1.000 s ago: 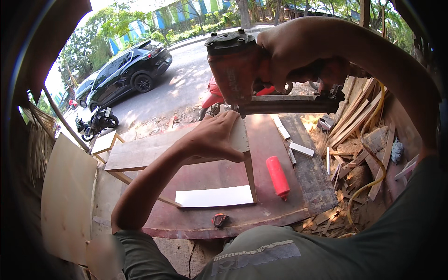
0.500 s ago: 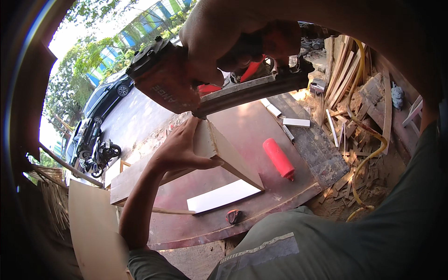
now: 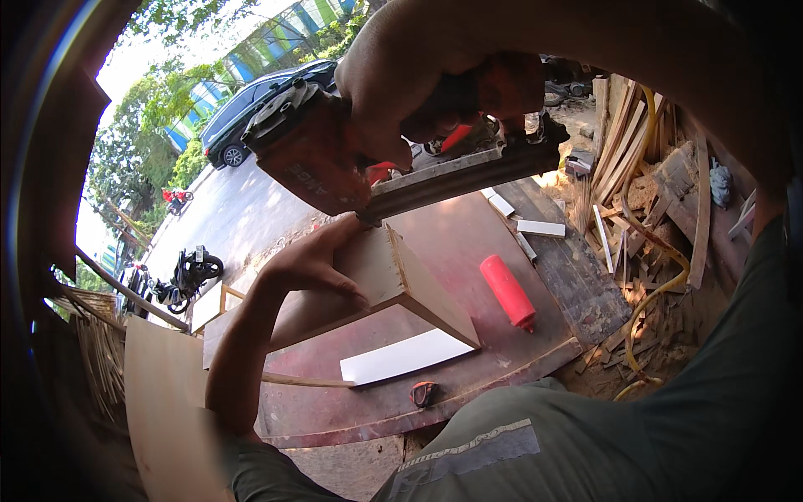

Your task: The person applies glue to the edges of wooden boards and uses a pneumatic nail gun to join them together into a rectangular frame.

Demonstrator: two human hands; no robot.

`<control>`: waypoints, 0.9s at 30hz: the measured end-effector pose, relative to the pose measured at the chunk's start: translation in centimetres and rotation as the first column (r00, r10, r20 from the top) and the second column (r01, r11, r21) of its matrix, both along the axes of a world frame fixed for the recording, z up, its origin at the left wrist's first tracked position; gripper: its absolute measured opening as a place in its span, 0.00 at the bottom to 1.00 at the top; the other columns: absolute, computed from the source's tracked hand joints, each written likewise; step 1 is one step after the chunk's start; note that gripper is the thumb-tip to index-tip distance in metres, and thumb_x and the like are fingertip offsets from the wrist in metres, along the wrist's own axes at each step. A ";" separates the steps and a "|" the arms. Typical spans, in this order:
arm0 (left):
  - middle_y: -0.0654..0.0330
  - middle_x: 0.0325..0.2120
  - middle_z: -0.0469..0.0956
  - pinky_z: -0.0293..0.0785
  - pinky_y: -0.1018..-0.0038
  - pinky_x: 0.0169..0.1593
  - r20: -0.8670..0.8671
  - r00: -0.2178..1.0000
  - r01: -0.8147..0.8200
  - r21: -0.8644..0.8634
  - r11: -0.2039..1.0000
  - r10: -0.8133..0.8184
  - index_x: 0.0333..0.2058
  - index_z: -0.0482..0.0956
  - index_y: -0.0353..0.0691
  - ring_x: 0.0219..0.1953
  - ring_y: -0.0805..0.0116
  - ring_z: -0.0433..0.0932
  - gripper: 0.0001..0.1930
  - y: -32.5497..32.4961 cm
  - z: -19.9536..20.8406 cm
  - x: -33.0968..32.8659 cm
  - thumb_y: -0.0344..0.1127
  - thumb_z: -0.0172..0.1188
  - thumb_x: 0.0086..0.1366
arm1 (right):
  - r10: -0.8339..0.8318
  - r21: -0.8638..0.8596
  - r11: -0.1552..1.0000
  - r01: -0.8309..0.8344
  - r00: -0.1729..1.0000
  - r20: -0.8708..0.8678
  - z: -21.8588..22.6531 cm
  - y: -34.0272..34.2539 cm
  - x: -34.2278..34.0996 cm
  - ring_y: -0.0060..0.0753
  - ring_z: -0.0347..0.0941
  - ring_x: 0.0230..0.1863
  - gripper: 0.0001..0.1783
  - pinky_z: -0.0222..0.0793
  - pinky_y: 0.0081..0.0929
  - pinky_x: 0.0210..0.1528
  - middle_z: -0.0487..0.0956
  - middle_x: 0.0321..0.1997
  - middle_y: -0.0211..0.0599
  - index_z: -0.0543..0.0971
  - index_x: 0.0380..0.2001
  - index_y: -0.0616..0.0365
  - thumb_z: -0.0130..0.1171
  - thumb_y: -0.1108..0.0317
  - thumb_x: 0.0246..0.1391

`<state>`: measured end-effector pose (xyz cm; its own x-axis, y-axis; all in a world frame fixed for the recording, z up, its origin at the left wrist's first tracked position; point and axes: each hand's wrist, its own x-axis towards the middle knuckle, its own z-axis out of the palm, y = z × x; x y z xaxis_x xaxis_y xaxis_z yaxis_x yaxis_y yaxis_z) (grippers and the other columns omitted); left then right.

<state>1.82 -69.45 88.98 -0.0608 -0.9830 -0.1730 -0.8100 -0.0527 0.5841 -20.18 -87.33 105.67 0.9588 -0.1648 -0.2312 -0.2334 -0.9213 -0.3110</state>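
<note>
My right hand grips a red nail gun, its long dark magazine stretching off to the right. The gun's nose is down at the far edge of a wooden box frame, close to my left fingertips. My left hand clasps that frame, thumb across the near board and fingers over the far side. One corner of the frame points toward me, with rough board edges showing. A white-faced strip lies at the frame's near side on the reddish-brown worktable.
On the table lie a red squeeze bottle, a small tape measure and white offcuts. A yellow hose runs past scrap wood at right. Beyond are a parked motorcycle and a dark car.
My left hand has slid left along the frame, its thumb now farther from the near corner. The nail gun has shifted slightly right and down in view. The dark car appears farther right.
</note>
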 end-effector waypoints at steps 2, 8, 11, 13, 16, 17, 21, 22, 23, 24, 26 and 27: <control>0.55 0.56 0.73 0.67 0.66 0.63 0.013 1.000 -0.016 0.011 1.000 0.016 0.67 0.64 0.35 0.60 0.64 0.72 0.58 -0.2 -0.2 0.3 0.52 0.86 0.40 | -0.001 -0.001 1.000 0.001 1.000 0.010 0.0 0.0 0.2 0.28 0.78 0.22 0.23 0.74 0.29 0.22 0.82 0.26 0.39 0.81 0.41 0.66 0.73 0.70 0.39; 0.56 0.51 0.74 0.70 0.66 0.58 0.010 1.000 0.004 -0.032 0.999 -0.004 0.63 0.67 0.35 0.54 0.65 0.74 0.56 -0.3 -0.1 -0.2 0.54 0.86 0.39 | -0.005 -0.008 1.000 0.005 1.000 0.025 -0.6 0.1 0.5 0.29 0.79 0.22 0.23 0.75 0.29 0.23 0.82 0.27 0.39 0.81 0.42 0.66 0.73 0.70 0.39; 0.55 0.47 0.75 0.72 0.66 0.55 0.161 0.986 0.034 -0.033 0.999 -0.028 0.59 0.69 0.36 0.52 0.66 0.75 0.52 -1.0 -0.5 0.5 0.56 0.86 0.40 | -0.029 -0.030 0.999 0.029 0.999 0.028 -0.7 0.2 0.5 0.29 0.79 0.23 0.24 0.75 0.29 0.23 0.82 0.27 0.39 0.81 0.42 0.66 0.73 0.70 0.39; 0.54 0.46 0.76 0.72 0.66 0.53 0.108 0.991 0.081 -0.074 0.994 -0.073 0.56 0.69 0.36 0.51 0.66 0.76 0.50 -2.2 -0.5 0.2 0.57 0.85 0.41 | -0.052 -0.044 0.998 0.054 0.998 0.036 -1.0 -0.2 0.1 0.29 0.79 0.23 0.24 0.75 0.29 0.23 0.82 0.27 0.39 0.81 0.42 0.66 0.73 0.70 0.39; 0.53 0.50 0.77 0.72 0.66 0.56 0.007 1.000 -0.006 -0.048 0.999 0.006 0.60 0.68 0.35 0.53 0.64 0.77 0.52 0.8 -1.0 0.5 0.56 0.84 0.42 | 0.043 -0.047 0.998 -0.041 0.998 0.038 -1.9 0.4 2.8 0.29 0.79 0.23 0.24 0.75 0.29 0.24 0.83 0.27 0.40 0.81 0.43 0.66 0.74 0.70 0.38; 0.53 0.51 0.77 0.72 0.66 0.56 0.014 1.000 0.005 -0.049 0.999 -0.005 0.61 0.67 0.35 0.53 0.64 0.77 0.52 0.6 -0.6 0.1 0.56 0.84 0.42 | 0.021 -0.066 0.998 -0.018 0.999 0.043 -1.3 0.5 2.2 0.29 0.79 0.23 0.25 0.75 0.29 0.24 0.83 0.27 0.40 0.81 0.43 0.66 0.74 0.70 0.38; 0.49 0.54 0.76 0.72 0.65 0.59 0.027 1.000 -0.014 0.033 0.999 0.013 0.65 0.65 0.34 0.55 0.61 0.77 0.57 -0.4 0.4 -0.6 0.56 0.84 0.42 | 0.005 -0.090 0.996 0.001 0.998 0.068 -1.8 0.4 2.0 0.30 0.79 0.23 0.25 0.76 0.30 0.24 0.83 0.28 0.40 0.81 0.43 0.66 0.74 0.70 0.38; 0.48 0.54 0.76 0.72 0.64 0.59 0.038 0.999 -0.018 0.037 0.999 0.017 0.65 0.64 0.33 0.56 0.61 0.77 0.57 -0.6 0.5 -0.6 0.56 0.84 0.42 | 0.000 -0.098 0.995 0.006 0.998 0.065 -1.9 0.4 2.1 0.30 0.79 0.23 0.25 0.76 0.30 0.24 0.83 0.28 0.40 0.81 0.43 0.66 0.74 0.70 0.38; 0.48 0.54 0.76 0.73 0.64 0.59 0.049 0.999 -0.022 0.041 0.999 0.020 0.65 0.64 0.33 0.56 0.61 0.77 0.57 -0.6 0.5 -0.7 0.56 0.84 0.42 | -0.004 -0.102 0.995 0.011 0.998 0.063 -1.9 0.7 2.2 0.30 0.79 0.23 0.25 0.76 0.30 0.24 0.83 0.28 0.40 0.81 0.43 0.66 0.74 0.70 0.38; 0.49 0.52 0.77 0.73 0.64 0.57 0.018 1.000 -0.021 0.019 1.000 0.021 0.63 0.66 0.35 0.54 0.61 0.78 0.55 -0.5 0.3 -0.7 0.55 0.84 0.41 | -0.015 -0.102 0.995 0.018 0.999 0.035 -1.8 0.9 2.6 0.31 0.80 0.25 0.27 0.77 0.30 0.27 0.83 0.29 0.41 0.81 0.45 0.66 0.74 0.70 0.37; 0.50 0.47 0.79 0.75 0.62 0.53 -0.042 0.999 -0.018 -0.028 0.999 0.017 0.59 0.69 0.38 0.50 0.60 0.80 0.50 -0.2 -0.1 -0.6 0.53 0.85 0.40 | -0.041 -0.104 0.994 0.038 0.999 -0.021 -1.7 1.1 3.3 0.33 0.82 0.29 0.31 0.79 0.32 0.32 0.84 0.32 0.43 0.80 0.47 0.67 0.76 0.69 0.36; 0.50 0.47 0.79 0.75 0.62 0.52 -0.040 0.999 -0.007 -0.045 0.999 0.005 0.59 0.70 0.38 0.50 0.59 0.81 0.50 0.0 -0.2 -0.5 0.53 0.85 0.40 | -0.052 -0.104 0.993 0.047 0.998 -0.046 -1.6 1.1 3.5 0.34 0.83 0.31 0.32 0.79 0.33 0.34 0.84 0.33 0.44 0.80 0.48 0.67 0.76 0.69 0.35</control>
